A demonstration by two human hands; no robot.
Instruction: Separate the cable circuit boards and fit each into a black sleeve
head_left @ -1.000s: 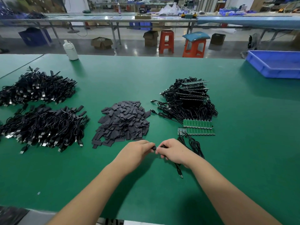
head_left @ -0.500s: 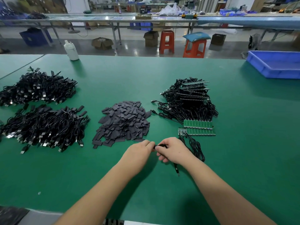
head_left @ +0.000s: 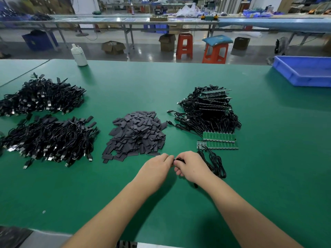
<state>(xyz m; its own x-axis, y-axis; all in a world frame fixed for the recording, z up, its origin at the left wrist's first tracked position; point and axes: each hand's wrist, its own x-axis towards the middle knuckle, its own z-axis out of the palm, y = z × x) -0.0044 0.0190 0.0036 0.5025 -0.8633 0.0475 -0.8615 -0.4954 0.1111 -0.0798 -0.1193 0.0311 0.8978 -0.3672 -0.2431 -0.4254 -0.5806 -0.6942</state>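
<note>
While no writing is legible anywhere, the left hand [head_left: 155, 166] and right hand [head_left: 192, 165] meet near the sleeve pile [head_left: 136, 136]. Both hands' fingers pinch one small black piece [head_left: 177, 159] between them.

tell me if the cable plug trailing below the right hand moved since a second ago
Yes. The plug has slid toward the right hand and the strip of green boards, as the cable is drawn up; the boards themselves have not shifted.

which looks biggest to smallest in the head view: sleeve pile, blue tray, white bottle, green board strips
1. sleeve pile
2. blue tray, cut off by the frame edge and farther off, so its rank against the pile is unsure
3. green board strips
4. white bottle
</note>
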